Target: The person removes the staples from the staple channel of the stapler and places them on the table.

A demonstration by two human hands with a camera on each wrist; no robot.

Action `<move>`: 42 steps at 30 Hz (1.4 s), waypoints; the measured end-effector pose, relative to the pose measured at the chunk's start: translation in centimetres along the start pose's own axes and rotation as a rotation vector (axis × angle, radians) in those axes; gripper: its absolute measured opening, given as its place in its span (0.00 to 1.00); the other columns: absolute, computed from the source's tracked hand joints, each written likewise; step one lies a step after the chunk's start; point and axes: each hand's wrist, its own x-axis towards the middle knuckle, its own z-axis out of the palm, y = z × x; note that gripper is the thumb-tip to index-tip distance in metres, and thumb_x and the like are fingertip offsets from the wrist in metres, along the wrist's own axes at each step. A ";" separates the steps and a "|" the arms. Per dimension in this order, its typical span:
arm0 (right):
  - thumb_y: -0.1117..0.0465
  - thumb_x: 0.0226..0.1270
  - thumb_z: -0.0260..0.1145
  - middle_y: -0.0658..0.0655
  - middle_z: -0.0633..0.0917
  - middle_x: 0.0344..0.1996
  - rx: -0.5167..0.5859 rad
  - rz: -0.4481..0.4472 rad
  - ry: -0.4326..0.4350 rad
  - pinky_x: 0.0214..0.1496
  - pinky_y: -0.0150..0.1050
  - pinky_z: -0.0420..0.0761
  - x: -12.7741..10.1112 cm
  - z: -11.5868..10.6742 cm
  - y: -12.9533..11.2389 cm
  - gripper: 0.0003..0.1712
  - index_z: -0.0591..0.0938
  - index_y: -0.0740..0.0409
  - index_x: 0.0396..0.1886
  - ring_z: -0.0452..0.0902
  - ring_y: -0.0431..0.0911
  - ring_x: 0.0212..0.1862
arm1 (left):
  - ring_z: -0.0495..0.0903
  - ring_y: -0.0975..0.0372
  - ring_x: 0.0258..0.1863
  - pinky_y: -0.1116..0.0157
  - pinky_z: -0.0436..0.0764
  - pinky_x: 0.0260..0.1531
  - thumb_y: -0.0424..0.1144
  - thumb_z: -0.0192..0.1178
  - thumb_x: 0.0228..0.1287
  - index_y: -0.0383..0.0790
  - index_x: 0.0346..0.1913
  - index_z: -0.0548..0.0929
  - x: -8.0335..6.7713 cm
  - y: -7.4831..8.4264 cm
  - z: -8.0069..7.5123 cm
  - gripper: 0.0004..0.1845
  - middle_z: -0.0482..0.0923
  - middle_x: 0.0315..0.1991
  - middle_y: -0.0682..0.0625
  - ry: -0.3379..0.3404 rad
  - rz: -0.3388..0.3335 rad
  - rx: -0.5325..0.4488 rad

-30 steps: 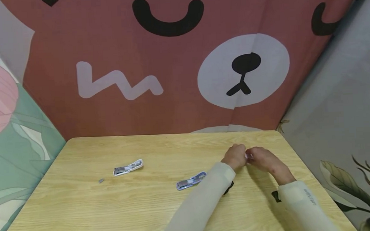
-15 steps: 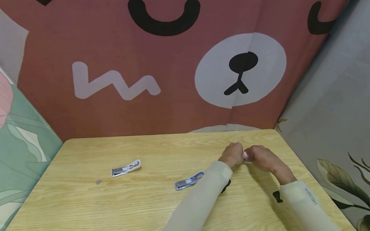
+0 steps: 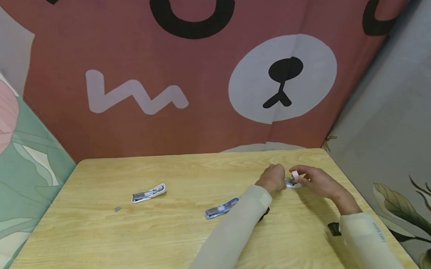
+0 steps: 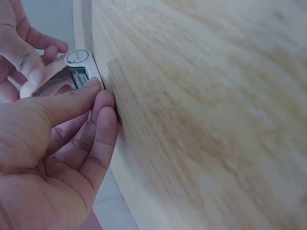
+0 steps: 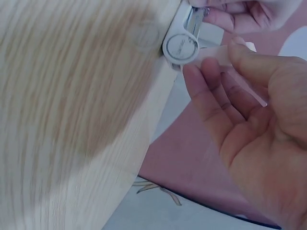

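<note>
At the table's far right, a small white stapler (image 3: 291, 183) lies between both hands. My left hand (image 3: 273, 177) pinches one end of it, thumb and fingertips showing in the left wrist view beside its metal staple channel (image 4: 79, 76). The stapler's pale pink upper lever (image 3: 295, 174) stands raised. My right hand (image 3: 320, 183) holds that lever between thumb and fingers; in the right wrist view the thumb lies on the lever (image 5: 218, 56), near the round white pivot (image 5: 181, 48). The inside of the stapler is partly hidden by fingers.
A blue stapler (image 3: 219, 210) lies left of my left forearm, partly covered by the sleeve. Farther left are a white stapler (image 3: 148, 193) and a small grey strip of staples (image 3: 117, 209). The wooden table (image 3: 97, 244) ends at a printed curtain (image 3: 208, 126).
My right hand has moved a little right and its fingers have spread out. The pink lever, mostly covered before, now shows upright, with the stapler's body visible below. The left hand keeps its hold.
</note>
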 end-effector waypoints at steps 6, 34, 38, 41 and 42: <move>0.66 0.80 0.59 0.70 0.79 0.59 0.048 -0.011 0.013 0.41 0.46 0.81 -0.6 -0.4 0.4 0.21 0.74 0.67 0.68 0.83 0.55 0.45 | 0.73 0.64 0.24 0.66 0.74 0.25 0.40 0.76 0.61 0.44 0.26 0.84 0.1 -0.1 0.0 0.12 0.76 0.27 0.55 0.003 0.014 0.007; 0.66 0.77 0.63 0.66 0.86 0.40 -0.188 0.106 0.035 0.36 0.49 0.78 -2.5 -1.5 2.5 0.14 0.80 0.74 0.54 0.80 0.52 0.37 | 0.54 0.64 0.10 0.67 0.63 0.12 0.37 0.74 0.63 0.45 0.14 0.69 0.4 -0.3 0.1 0.27 0.59 0.14 0.55 -0.035 -0.003 -0.058; 0.66 0.76 0.63 0.65 0.86 0.39 -0.215 0.118 0.025 0.38 0.53 0.79 -2.5 -1.5 2.5 0.13 0.81 0.73 0.51 0.81 0.55 0.38 | 0.52 0.64 0.10 0.67 0.63 0.11 0.37 0.74 0.64 0.45 0.13 0.69 0.3 -0.3 0.0 0.27 0.61 0.15 0.55 -0.033 0.003 -0.071; 0.66 0.76 0.63 0.67 0.86 0.39 -0.222 0.129 0.017 0.41 0.57 0.79 -2.5 -1.5 2.4 0.11 0.81 0.72 0.49 0.82 0.59 0.41 | 0.55 0.64 0.11 0.67 0.64 0.13 0.37 0.74 0.63 0.44 0.14 0.71 0.2 -0.3 -0.1 0.25 0.67 0.18 0.54 -0.033 0.008 -0.066; 0.66 0.76 0.63 0.67 0.86 0.39 -0.223 0.131 0.016 0.41 0.57 0.79 -2.4 -1.5 2.4 0.11 0.81 0.72 0.48 0.82 0.59 0.41 | 0.57 0.64 0.12 0.67 0.65 0.13 0.37 0.74 0.63 0.44 0.14 0.72 0.2 -0.3 -0.1 0.24 0.70 0.21 0.54 -0.035 0.007 -0.067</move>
